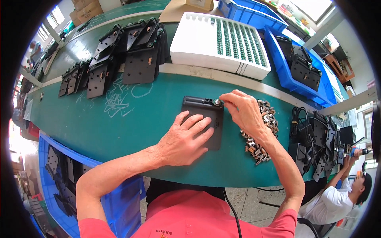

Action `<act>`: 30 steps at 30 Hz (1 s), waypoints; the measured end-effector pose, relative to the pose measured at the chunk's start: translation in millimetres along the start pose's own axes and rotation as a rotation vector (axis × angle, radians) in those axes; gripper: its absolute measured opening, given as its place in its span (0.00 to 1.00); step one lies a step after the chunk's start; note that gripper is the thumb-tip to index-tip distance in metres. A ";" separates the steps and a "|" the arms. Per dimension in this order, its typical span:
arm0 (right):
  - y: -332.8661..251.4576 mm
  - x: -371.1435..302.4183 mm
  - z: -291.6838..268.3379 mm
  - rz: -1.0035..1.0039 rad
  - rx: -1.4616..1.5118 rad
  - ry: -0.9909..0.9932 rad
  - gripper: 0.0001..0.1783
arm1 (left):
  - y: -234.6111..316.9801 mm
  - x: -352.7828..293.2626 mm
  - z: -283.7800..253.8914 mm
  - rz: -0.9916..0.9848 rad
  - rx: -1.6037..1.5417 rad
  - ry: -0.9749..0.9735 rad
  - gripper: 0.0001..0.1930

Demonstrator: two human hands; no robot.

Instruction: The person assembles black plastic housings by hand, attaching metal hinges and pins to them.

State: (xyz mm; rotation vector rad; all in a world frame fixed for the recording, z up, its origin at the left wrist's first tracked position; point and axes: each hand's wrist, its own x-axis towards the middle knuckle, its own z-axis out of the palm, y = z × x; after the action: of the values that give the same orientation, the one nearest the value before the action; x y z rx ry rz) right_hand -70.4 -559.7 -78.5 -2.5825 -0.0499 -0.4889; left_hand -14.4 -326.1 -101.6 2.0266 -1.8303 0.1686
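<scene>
The flat black rectangular plate (216, 139) lies on the green-topped bench (154, 115), under the left hand and just left of the right hand's fingertips. At its far edge, beside those fingertips, sits a small round green-and-silver part (217, 102).

The likeliest trouble is at that edge: a sideways push from the right fingertips could tip the round part or knock it off, since they meet it from one side. If the left hand pressed unevenly or eased off, the plate could turn on the smooth surface. A backward swing of the right wrist could scatter the loose heap of small silver and copper-coloured metal pieces (256, 152) beside it.

The left hand (180, 142) is spread, palm down, its fingers somewhat apart and resting on the plate, gripping nothing. The right hand (247, 113) is narrow, thumb and forefinger drawn close together at the round part; whether they pinch it or merely touch it, I cannot tell.

Beyond both hands stands a white foam tray (194, 41) with rows of small green parts; farther out to the left hand's side, more black plates (139, 67) lean in overlapping stacks.
</scene>
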 end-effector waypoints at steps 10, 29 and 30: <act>19.9 1.6 -54.0 0.233 -0.069 0.077 0.10 | -0.9 -2.3 1.9 0.014 0.019 0.024 0.27; -3.9 -26.8 -43.0 0.130 -0.322 -0.304 0.07 | -1.6 -2.9 2.0 0.076 0.014 0.072 0.24; -4.2 -27.2 -43.5 0.130 -0.320 -0.305 0.07 | -1.6 -2.7 1.9 0.075 0.014 0.071 0.24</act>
State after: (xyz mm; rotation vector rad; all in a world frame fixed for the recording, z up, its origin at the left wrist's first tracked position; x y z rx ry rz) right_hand -110.8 -575.8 -51.0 -2.9295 0.0982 -0.0530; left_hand -13.5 -324.2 -104.6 1.9376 -1.8667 0.2719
